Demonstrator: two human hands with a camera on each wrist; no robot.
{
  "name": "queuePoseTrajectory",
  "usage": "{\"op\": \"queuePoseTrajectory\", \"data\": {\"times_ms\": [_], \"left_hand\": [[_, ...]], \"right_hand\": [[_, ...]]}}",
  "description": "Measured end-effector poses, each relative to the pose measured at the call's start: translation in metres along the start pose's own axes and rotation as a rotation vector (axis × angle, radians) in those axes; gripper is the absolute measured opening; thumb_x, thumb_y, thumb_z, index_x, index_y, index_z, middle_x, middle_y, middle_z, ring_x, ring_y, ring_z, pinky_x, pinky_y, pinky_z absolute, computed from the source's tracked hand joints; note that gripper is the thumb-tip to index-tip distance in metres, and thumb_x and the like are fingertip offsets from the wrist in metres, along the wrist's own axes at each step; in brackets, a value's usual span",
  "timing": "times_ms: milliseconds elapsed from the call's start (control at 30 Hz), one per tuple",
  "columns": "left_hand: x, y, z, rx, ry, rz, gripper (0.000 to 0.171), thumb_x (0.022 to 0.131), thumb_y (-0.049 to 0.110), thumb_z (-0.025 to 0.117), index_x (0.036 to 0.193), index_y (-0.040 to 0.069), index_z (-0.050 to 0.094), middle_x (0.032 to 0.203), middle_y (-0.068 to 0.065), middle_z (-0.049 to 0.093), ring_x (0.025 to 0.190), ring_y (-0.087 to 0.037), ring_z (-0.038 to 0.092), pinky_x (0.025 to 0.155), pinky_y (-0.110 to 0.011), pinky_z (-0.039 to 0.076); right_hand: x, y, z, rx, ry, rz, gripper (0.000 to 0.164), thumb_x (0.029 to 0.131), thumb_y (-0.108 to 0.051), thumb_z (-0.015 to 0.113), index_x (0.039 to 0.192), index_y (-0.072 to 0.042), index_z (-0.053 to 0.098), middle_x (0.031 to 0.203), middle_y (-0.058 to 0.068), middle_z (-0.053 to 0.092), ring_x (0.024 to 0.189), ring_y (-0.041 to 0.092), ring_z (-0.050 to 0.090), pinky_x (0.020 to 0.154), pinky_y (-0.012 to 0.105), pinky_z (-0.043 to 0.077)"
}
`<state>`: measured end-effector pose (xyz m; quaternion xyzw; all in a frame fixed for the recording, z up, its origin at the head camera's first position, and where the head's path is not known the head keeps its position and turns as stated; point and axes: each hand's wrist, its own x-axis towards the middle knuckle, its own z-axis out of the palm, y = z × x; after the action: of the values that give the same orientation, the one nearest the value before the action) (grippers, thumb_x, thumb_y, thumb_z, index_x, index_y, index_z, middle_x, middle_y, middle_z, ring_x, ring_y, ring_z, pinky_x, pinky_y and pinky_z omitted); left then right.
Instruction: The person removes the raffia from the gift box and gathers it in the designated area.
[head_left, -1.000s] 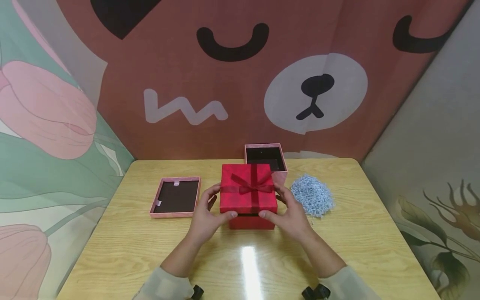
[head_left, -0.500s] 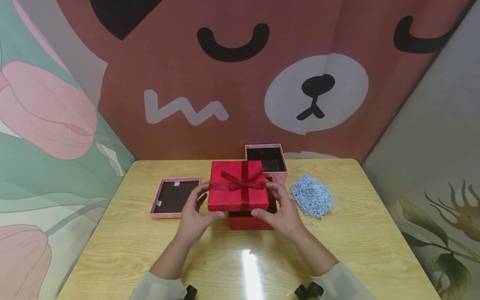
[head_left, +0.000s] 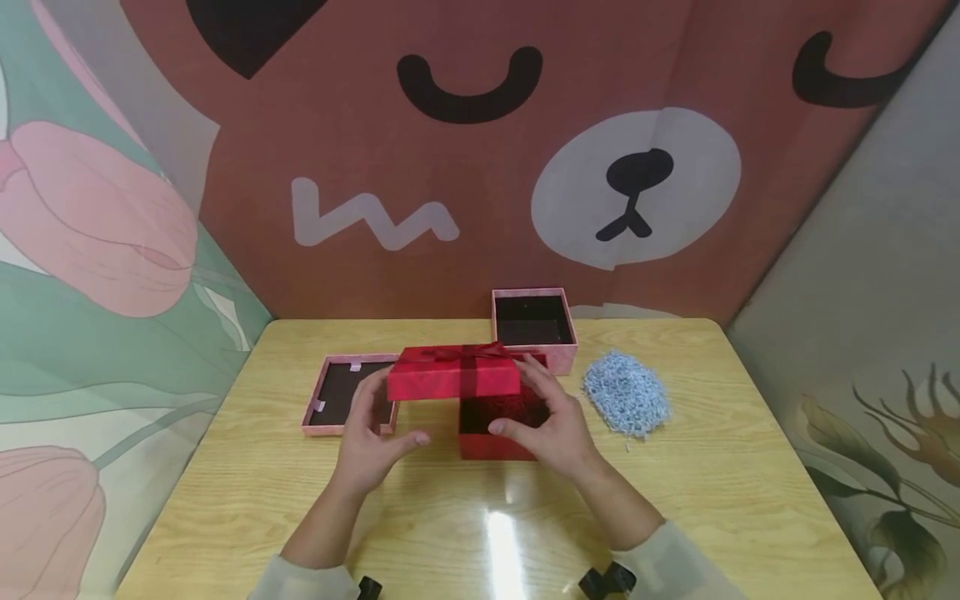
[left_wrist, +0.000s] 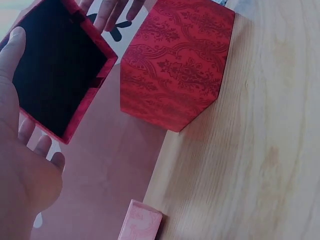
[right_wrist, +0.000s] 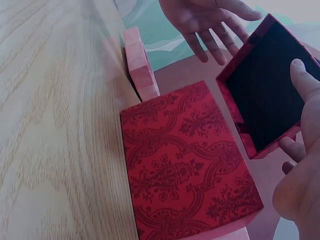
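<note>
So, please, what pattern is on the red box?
The red box bears dark floral scrollwork, clearest in right wrist view.

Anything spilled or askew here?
Pale-blue shredded heap lies loose on the yellow wood-grain table, uncontained: looks spilled, maybe deliberate. Red square ribboned lid is tilted, held between left hand and right hand. No visible damage.

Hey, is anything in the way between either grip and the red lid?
Nothing visible. The left grip holds the red lid at its left side, the right grip at its right, with no object in between. The red box stands lower, not between either grip and the lid.
</note>
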<state>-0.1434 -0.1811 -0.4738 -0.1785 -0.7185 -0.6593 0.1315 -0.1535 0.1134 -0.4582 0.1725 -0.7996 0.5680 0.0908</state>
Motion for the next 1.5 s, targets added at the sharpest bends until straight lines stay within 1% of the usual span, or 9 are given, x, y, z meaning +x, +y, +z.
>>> {"op": "queuePoseTrajectory", "data": {"times_ms": [200, 300, 500, 867, 1100, 1267, 1367, 1433, 1500], "left_hand": [[-0.005, 0.001, -0.007, 0.014, 0.020, 0.022, 0.100, 0.069, -0.008, 0.093, 0.155, 0.013, 0.046, 0.149, -0.010, 0.042, 0.139, -0.025, 0.044, 0.117, -0.027, 0.039], [-0.008, 0.002, -0.010, 0.020, 0.030, 0.019, 0.098, 0.071, -0.009, 0.091, 0.156, 0.013, 0.046, 0.150, -0.008, 0.042, 0.142, -0.024, 0.043, 0.119, -0.027, 0.037], [-0.012, 0.005, -0.016, -0.001, 0.047, 0.058, 0.096, 0.070, -0.021, 0.084, 0.154, 0.003, 0.044, 0.149, -0.016, 0.042, 0.141, -0.029, 0.045, 0.122, -0.035, 0.034], [-0.021, 0.009, -0.029, 0.019, 0.109, 0.092, 0.087, 0.071, -0.020, 0.084, 0.150, -0.002, 0.049, 0.145, -0.023, 0.049, 0.134, -0.028, 0.053, 0.118, -0.031, 0.039], [-0.036, 0.012, -0.042, 0.036, 0.180, 0.006, 0.089, 0.068, -0.026, 0.081, 0.149, -0.003, 0.050, 0.143, -0.020, 0.049, 0.125, -0.021, 0.053, 0.110, -0.026, 0.043], [-0.045, 0.014, -0.054, 0.046, 0.171, -0.037, 0.091, 0.068, -0.029, 0.080, 0.150, -0.006, 0.047, 0.147, -0.023, 0.045, 0.128, -0.024, 0.048, 0.111, -0.025, 0.042], [-0.051, 0.016, -0.062, 0.016, 0.157, -0.059, 0.095, 0.065, -0.032, 0.079, 0.150, -0.007, 0.046, 0.147, -0.024, 0.045, 0.129, -0.026, 0.048, 0.110, -0.026, 0.044], [-0.054, 0.016, -0.067, 0.018, 0.149, -0.081, 0.098, 0.064, -0.033, 0.079, 0.152, -0.006, 0.045, 0.148, -0.023, 0.045, 0.128, -0.025, 0.048, 0.109, -0.025, 0.046], [-0.057, 0.016, -0.071, 0.028, 0.140, -0.093, 0.097, 0.065, -0.032, 0.079, 0.152, -0.005, 0.045, 0.150, -0.021, 0.044, 0.127, -0.023, 0.048, 0.108, -0.024, 0.048]], "right_hand": [[-0.002, -0.001, 0.007, -0.015, -0.030, -0.013, 0.085, 0.079, -0.031, 0.092, 0.154, -0.028, 0.052, 0.160, -0.005, 0.045, 0.151, 0.020, 0.037, 0.120, 0.056, 0.035], [-0.003, 0.000, 0.011, -0.016, -0.052, -0.033, 0.084, 0.080, -0.031, 0.092, 0.154, -0.029, 0.051, 0.156, -0.008, 0.050, 0.148, 0.019, 0.042, 0.119, 0.053, 0.038], [-0.004, 0.000, 0.018, 0.013, -0.094, -0.051, 0.084, 0.080, -0.030, 0.092, 0.153, -0.024, 0.052, 0.147, -0.002, 0.060, 0.137, 0.017, 0.055, 0.115, 0.050, 0.044], [-0.006, -0.004, 0.029, -0.014, -0.121, -0.100, 0.084, 0.078, -0.034, 0.093, 0.151, -0.023, 0.053, 0.140, -0.005, 0.065, 0.132, 0.014, 0.059, 0.111, 0.048, 0.049], [-0.010, -0.008, 0.046, -0.037, -0.164, -0.109, 0.087, 0.077, -0.041, 0.093, 0.152, -0.024, 0.053, 0.147, -0.005, 0.060, 0.132, 0.022, 0.060, 0.107, 0.046, 0.053], [-0.015, -0.006, 0.059, -0.035, -0.177, -0.147, 0.087, 0.076, -0.041, 0.093, 0.152, -0.024, 0.054, 0.145, -0.006, 0.061, 0.130, 0.020, 0.062, 0.105, 0.042, 0.054], [-0.017, -0.004, 0.066, -0.023, -0.165, -0.217, 0.085, 0.075, -0.036, 0.095, 0.150, -0.020, 0.057, 0.142, -0.002, 0.064, 0.091, 0.002, 0.071, 0.103, 0.040, 0.056], [-0.017, -0.004, 0.071, -0.011, -0.155, -0.274, 0.083, 0.075, -0.031, 0.095, 0.148, -0.016, 0.059, 0.141, 0.001, 0.065, 0.063, -0.009, 0.056, 0.100, 0.040, 0.057], [-0.018, -0.004, 0.076, 0.017, -0.160, -0.311, 0.082, 0.075, -0.026, 0.095, 0.147, -0.012, 0.060, 0.141, 0.004, 0.064, 0.052, -0.012, 0.043, 0.094, 0.036, 0.060]]}}
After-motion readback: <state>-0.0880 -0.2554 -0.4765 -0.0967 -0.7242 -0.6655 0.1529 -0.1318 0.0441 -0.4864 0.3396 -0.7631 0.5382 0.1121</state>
